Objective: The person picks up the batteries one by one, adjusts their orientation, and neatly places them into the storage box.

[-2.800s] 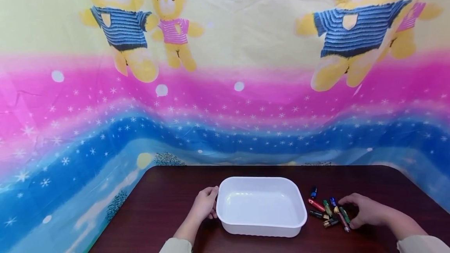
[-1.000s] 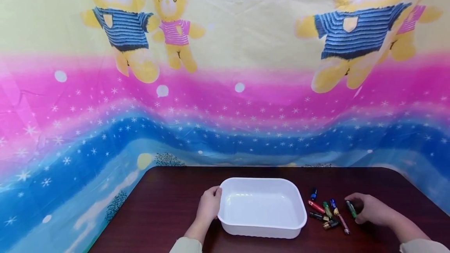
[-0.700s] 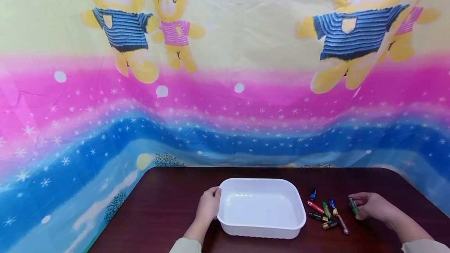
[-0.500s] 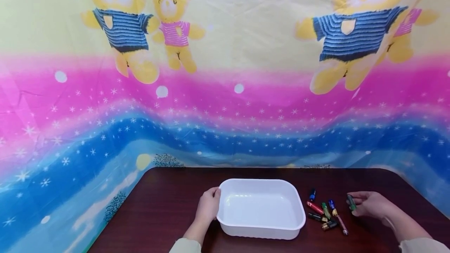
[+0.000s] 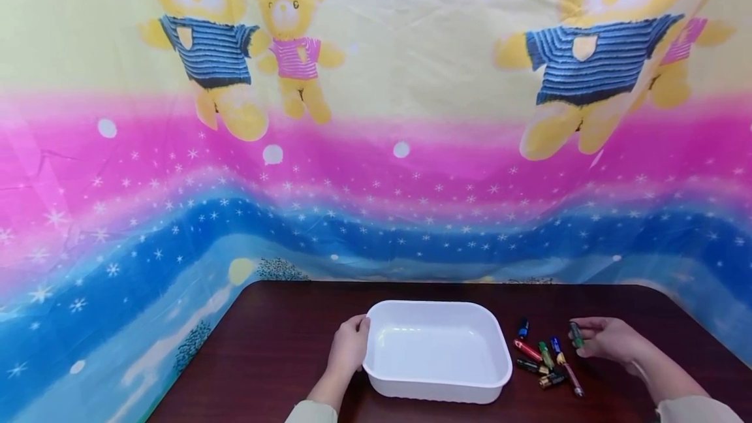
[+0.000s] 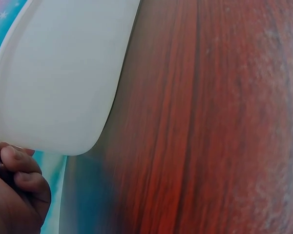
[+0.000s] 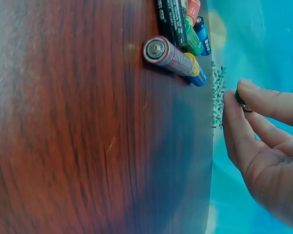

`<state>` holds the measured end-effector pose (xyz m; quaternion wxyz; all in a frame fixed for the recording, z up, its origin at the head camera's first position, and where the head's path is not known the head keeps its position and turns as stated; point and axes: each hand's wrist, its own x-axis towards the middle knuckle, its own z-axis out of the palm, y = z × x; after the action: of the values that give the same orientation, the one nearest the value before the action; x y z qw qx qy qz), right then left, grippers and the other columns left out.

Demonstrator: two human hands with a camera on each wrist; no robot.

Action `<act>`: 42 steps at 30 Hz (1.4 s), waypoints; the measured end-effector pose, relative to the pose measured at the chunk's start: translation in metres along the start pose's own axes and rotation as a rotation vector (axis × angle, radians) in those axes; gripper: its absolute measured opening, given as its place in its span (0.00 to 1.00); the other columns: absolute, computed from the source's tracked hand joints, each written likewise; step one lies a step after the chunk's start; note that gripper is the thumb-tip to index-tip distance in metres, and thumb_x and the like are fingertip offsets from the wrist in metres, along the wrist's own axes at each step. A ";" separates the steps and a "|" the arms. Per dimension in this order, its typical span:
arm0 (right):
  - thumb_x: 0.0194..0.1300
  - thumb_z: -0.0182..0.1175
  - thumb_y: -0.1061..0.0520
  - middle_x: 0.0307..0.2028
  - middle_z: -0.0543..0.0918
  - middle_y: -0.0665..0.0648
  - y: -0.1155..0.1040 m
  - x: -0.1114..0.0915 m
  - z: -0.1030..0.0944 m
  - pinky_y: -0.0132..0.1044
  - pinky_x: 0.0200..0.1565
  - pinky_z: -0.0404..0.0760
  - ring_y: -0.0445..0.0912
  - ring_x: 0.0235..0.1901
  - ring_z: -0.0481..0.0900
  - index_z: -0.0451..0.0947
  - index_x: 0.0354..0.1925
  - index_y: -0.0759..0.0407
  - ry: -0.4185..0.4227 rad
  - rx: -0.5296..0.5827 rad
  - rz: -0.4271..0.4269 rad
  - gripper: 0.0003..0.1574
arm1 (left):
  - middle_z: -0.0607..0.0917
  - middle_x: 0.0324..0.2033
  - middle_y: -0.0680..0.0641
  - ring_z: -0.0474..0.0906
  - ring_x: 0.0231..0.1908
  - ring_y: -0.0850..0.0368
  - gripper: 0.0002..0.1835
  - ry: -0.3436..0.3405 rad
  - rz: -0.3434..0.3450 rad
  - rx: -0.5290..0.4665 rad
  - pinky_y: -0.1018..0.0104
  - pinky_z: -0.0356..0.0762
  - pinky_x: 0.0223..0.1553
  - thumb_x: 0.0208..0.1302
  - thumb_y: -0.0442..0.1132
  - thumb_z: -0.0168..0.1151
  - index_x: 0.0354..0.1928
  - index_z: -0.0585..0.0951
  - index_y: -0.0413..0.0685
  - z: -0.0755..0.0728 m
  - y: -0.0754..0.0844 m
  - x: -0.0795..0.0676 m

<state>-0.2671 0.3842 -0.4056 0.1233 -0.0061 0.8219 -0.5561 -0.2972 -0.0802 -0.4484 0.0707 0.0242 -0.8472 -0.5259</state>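
One big bright cloth [image 5: 388,109] with yellow bears hangs behind your brown table [image 5: 276,344], going all the way from left to right.

On the left, your left hand [image 5: 349,346] holds the left side of the white tub [image 5: 437,391]. Your thumb is at the rim, and your other fingers are curled in by the edge.

The tub sits flat in the middle, on the near part of your table.

Just right of the tub, you have seven loose batteries lying in a messy bunch. A blue battery [image 5: 523,328] is on the far side, a little apart. A red battery [image 5: 529,350] and a black battery [image 5: 531,365] are nearest the tub. Next come a light green battery [image 5: 546,354], a gold and black battery [image 5: 552,379], a blue and yellow battery [image 5: 557,349] and a pinkish battery [image 5: 574,381], which points to the near right.

On the right, your right hand [image 5: 613,343] pinches a dark green battery [image 5: 576,335] between thumb and finger. It is tilted, up off the table, just right of the bunch.
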 end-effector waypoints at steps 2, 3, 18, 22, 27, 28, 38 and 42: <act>0.51 0.61 0.74 0.47 0.76 0.76 -0.001 0.001 0.001 0.47 0.43 0.78 0.53 0.43 0.79 0.54 0.58 0.87 0.003 -0.004 -0.002 0.40 | 0.81 0.39 0.41 0.71 0.15 0.56 0.19 0.001 -0.006 -0.010 0.63 0.70 0.12 0.69 0.44 0.48 0.56 0.76 0.42 0.000 0.000 0.000; 0.50 0.61 0.74 0.47 0.75 0.76 -0.002 0.001 0.002 0.47 0.43 0.78 0.53 0.43 0.79 0.53 0.58 0.87 0.008 -0.007 -0.002 0.41 | 0.81 0.39 0.41 0.71 0.15 0.56 0.19 0.002 -0.007 -0.016 0.64 0.70 0.12 0.69 0.44 0.48 0.56 0.76 0.42 0.000 0.000 0.001; 0.53 0.57 0.75 0.49 0.75 0.75 -0.017 0.010 0.009 0.48 0.44 0.78 0.55 0.45 0.78 0.49 0.62 0.83 0.015 0.017 -0.025 0.42 | 0.81 0.38 0.38 0.72 0.15 0.55 0.19 0.010 0.017 -0.057 0.64 0.69 0.10 0.69 0.42 0.48 0.54 0.76 0.39 0.002 0.000 0.001; 0.52 0.60 0.72 0.48 0.76 0.72 -0.017 0.011 0.010 0.48 0.44 0.78 0.53 0.45 0.79 0.51 0.63 0.80 -0.079 0.038 -0.108 0.44 | 0.81 0.37 0.38 0.72 0.15 0.55 0.19 0.003 0.022 -0.059 0.64 0.70 0.10 0.69 0.42 0.48 0.54 0.76 0.38 0.001 0.000 0.000; 0.53 0.61 0.70 0.50 0.74 0.75 -0.020 0.015 0.018 0.47 0.44 0.78 0.56 0.46 0.78 0.53 0.63 0.80 -0.081 0.017 -0.144 0.43 | 0.80 0.37 0.39 0.71 0.13 0.56 0.19 -0.003 0.018 -0.055 0.64 0.69 0.09 0.69 0.43 0.48 0.54 0.76 0.39 0.000 0.001 0.001; 0.53 0.61 0.69 0.51 0.74 0.76 -0.021 0.016 0.020 0.46 0.44 0.78 0.57 0.47 0.78 0.53 0.63 0.80 -0.066 0.004 -0.139 0.43 | 0.80 0.36 0.39 0.71 0.13 0.56 0.19 -0.004 0.016 -0.054 0.64 0.69 0.09 0.69 0.43 0.48 0.54 0.76 0.39 0.000 0.001 0.001; 0.51 0.62 0.72 0.52 0.71 0.78 -0.036 0.022 0.039 0.50 0.45 0.77 0.60 0.47 0.77 0.54 0.63 0.80 0.055 -0.046 -0.071 0.44 | 0.81 0.36 0.38 0.69 0.11 0.56 0.19 -0.002 0.029 -0.036 0.64 0.69 0.09 0.69 0.42 0.48 0.54 0.75 0.38 0.002 0.000 0.001; 0.50 0.62 0.73 0.52 0.70 0.79 -0.040 0.025 0.043 0.49 0.44 0.78 0.58 0.45 0.78 0.55 0.62 0.80 0.047 -0.037 -0.097 0.43 | 0.80 0.36 0.38 0.69 0.10 0.56 0.19 0.001 0.032 -0.036 0.64 0.69 0.09 0.69 0.42 0.48 0.54 0.75 0.38 0.002 -0.001 0.001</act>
<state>-0.2875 0.3255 -0.3890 0.0766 -0.0352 0.8334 -0.5462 -0.2987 -0.0787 -0.4497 0.0801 0.0097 -0.8379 -0.5398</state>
